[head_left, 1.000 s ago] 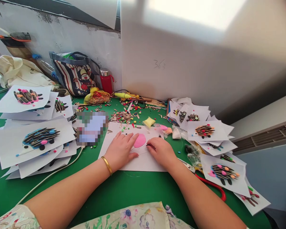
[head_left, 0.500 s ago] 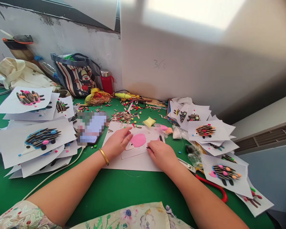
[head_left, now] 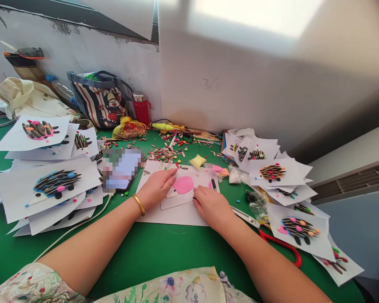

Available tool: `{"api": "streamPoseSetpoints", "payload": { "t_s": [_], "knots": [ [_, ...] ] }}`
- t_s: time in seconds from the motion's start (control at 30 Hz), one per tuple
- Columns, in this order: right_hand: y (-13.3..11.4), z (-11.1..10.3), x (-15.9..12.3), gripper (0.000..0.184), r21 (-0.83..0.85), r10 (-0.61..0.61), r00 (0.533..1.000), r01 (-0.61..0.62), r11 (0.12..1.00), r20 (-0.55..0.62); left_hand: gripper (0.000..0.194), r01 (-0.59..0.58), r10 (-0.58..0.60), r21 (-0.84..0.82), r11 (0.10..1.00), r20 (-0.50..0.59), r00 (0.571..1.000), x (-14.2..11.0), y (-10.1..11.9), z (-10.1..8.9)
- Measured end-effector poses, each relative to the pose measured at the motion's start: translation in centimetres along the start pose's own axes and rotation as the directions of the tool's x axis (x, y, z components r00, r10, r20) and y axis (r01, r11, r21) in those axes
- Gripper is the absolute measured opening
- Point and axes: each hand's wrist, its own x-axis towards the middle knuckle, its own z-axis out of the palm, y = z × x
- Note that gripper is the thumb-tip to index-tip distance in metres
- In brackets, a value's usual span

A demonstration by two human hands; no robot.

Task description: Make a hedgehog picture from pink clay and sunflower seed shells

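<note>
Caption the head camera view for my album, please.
Two hands frame a pink shape on white paper, between piles of decorated hedgehog cards.

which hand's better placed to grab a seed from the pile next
Probably the left hand: it lies nearer the seed pile, and right beside the pink shape. The right hand is farther from the pile and seems to have a small dark piece at its fingertips.

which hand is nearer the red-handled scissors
Right. The right hand has its wrist right by the blades of the red-handled scissors; the left hand is farther off, left of the pink shape.
</note>
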Motion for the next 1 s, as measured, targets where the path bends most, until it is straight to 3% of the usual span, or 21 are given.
{"api": "streamPoseSetpoints", "payload": {
  "t_s": [0.2,0.4,0.63,0.83,1.0],
  "knots": [
    [-0.1,-0.5,0.1,0.013,0.005,0.033,0.999,-0.033,0.999,0.025,0.050,-0.053,0.045,0.155,0.987,0.056,0.997,-0.3,0.4,0.3],
    [-0.1,-0.7,0.3,0.008,0.011,0.047,0.999,-0.047,0.999,0.003,0.040,-0.047,0.048,0.029,0.998,-0.041,0.998,-0.2,0.9,0.2],
    [0.7,-0.6,0.4,0.008,0.078,0.084,0.995,-0.080,0.994,-0.054,0.035,0.049,-0.057,-0.095,0.994,-0.081,0.995,-0.2,0.2,0.6],
    [1.8,-0.6,0.4,0.012,0.135,0.042,0.980,-0.016,0.991,-0.192,0.037,0.076,-0.079,-0.035,0.996,-0.096,0.992,-0.2,0.4,0.3],
    [2.2,-0.1,0.6,0.016,0.157,0.078,0.981,-0.051,0.986,-0.176,0.036,0.110,-0.107,0.117,0.987,-0.029,0.994,-0.7,1.2,0.1]
  ]
}}
